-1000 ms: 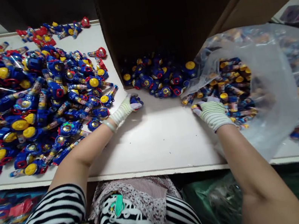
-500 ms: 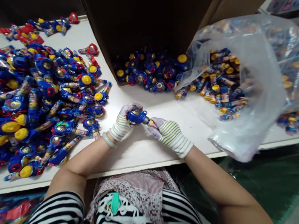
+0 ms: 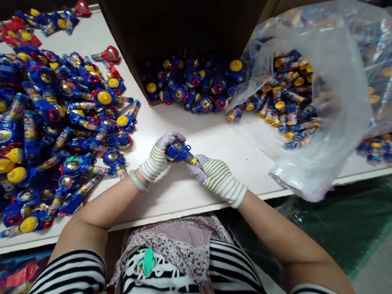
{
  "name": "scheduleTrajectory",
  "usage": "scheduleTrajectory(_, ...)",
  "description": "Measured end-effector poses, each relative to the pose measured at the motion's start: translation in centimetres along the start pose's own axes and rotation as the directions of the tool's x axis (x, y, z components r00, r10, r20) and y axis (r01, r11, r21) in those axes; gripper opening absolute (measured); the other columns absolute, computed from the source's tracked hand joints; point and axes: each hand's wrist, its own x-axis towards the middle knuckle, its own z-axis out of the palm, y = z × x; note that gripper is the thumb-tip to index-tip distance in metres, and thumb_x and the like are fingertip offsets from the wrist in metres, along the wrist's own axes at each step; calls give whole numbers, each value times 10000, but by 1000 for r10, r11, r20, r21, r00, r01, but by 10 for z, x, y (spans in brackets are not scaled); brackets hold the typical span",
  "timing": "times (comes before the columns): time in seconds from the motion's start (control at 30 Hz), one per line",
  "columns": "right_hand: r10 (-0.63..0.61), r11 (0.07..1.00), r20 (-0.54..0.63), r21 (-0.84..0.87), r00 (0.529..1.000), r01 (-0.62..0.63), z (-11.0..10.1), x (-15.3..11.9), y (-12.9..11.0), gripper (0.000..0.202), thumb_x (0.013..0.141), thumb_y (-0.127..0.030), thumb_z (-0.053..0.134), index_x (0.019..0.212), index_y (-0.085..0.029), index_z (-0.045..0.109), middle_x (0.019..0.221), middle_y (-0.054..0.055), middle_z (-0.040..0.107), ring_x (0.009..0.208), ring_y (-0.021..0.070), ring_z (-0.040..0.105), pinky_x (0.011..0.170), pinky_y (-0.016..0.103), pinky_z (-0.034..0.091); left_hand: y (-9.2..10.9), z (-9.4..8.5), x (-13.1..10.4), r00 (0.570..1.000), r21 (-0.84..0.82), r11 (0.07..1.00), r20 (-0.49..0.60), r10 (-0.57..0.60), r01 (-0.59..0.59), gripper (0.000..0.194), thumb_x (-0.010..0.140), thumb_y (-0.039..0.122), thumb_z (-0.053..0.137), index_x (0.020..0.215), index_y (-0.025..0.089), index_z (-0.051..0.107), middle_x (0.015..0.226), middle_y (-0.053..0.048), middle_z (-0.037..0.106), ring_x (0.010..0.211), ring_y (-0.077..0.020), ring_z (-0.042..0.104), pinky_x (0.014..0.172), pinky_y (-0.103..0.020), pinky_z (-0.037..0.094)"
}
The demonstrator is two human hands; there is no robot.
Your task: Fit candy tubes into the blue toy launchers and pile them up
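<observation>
Both my hands wear striped knit gloves and meet over the white table (image 3: 173, 191). My left hand (image 3: 160, 157) is closed round the blue round head of a small plastic toy (image 3: 179, 152). Out of that head a short tube points down to the right, and my right hand (image 3: 219, 175) pinches its end. Part of the tube is covered by the right fingers. Past my hands, similar blue toys with yellow and red parts (image 3: 191, 87) lie at the mouth of a cardboard box (image 3: 127, 53).
At left spreads a large heap of blue, yellow and red toys (image 3: 41, 122). On the right a clear plastic bag (image 3: 333, 68) lies open, with many small yellow-capped tubes (image 3: 286, 101) in its mouth. The table's front edge (image 3: 192, 213) runs close to my body.
The view has shifted a little, so the table and heaps sit slightly higher and further left. My hands keep the same hold on the toy, with only slight movement.
</observation>
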Motion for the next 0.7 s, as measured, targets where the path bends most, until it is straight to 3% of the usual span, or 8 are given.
scheduleTrajectory(0.07,45,954,117,291,992,-77,7,-2,1,560,909,-726,429,898,-200,618,700,34,594,558,142,479,546,269,384,3,0,2,998,-63,997,42,40,-37,366,847,495,519,864,165,678,888,-82,666,833,-222,664,770,-340,568)
scheduleTrajectory(0.17,24,692,370,665,929,-283,22,-1,3,653,877,-816,332,858,-210,572,510,-75,373,402,92,213,415,238,230,7,-9,10,983,-144,989,178,52,-26,378,781,508,574,865,160,697,869,-85,676,794,-228,658,748,-344,563)
scheduleTrajectory(0.23,13,639,424,693,906,-334,27,5,2,691,870,-836,309,880,-203,586,497,-87,349,394,90,198,409,238,226,8,-17,16,973,-106,994,230,21,3,375,754,500,608,872,159,708,856,-86,684,774,-228,650,723,-340,558)
scheduleTrajectory(0.37,92,921,96,371,991,-122,18,16,-4,579,842,-761,540,954,-200,626,751,22,609,616,142,515,571,260,403,8,-26,18,995,87,996,104,-1,-8,326,810,463,588,888,170,707,882,-76,687,824,-223,644,755,-333,561)
scheduleTrajectory(0.43,64,972,8,228,998,-64,14,16,-6,533,788,-720,654,934,-209,624,805,34,625,690,160,549,609,264,417,9,-25,14,998,119,992,56,22,-29,329,854,459,532,892,181,703,922,-82,688,892,-233,650,812,-353,568)
scheduleTrajectory(0.5,53,922,123,376,991,-96,15,12,-5,540,828,-750,569,879,-213,600,673,-4,549,563,132,469,527,249,366,9,-22,10,997,80,995,54,54,-58,343,863,469,505,892,188,699,961,-90,688,933,-240,657,847,-367,573)
scheduleTrajectory(0.6,-50,661,437,689,898,-298,23,7,-1,614,851,-821,396,792,-226,534,477,-103,297,381,84,188,395,229,212,9,-19,9,991,-76,995,118,67,-58,392,833,510,499,892,173,690,927,-92,678,850,-235,670,797,-370,586)
scheduleTrajectory(0.7,-53,630,446,709,893,-317,22,10,0,636,829,-840,390,794,-223,541,463,-109,286,373,85,192,393,232,227,11,-21,12,986,-70,996,152,72,-62,377,822,494,533,880,159,695,892,-92,682,818,-230,669,788,-365,583)
